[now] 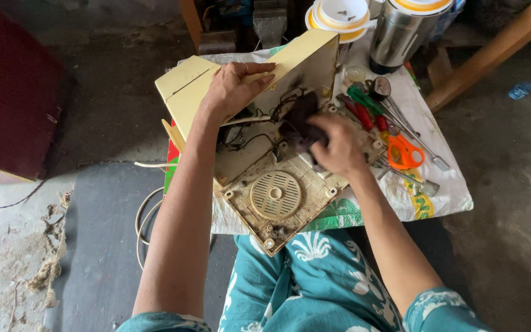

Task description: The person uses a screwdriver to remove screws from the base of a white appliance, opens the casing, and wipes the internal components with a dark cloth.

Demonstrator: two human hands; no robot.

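Head view: left hand [232, 86] flat on cream appliance casing [302, 61], grip spread, propping it open at 12 o'clock. Right hand [338, 144], grip clamped on dark rag [299, 120], centre, above vented base [276, 195]. Risk: casing drops if the palm slips; rag snags wires [250, 140].

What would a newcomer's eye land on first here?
Dead centre, an opened cream appliance housing with a round vent grille; the left hand props its lid while the right hand presses a dark cloth inside. To its right, orange-handled scissors lie among screwdrivers.
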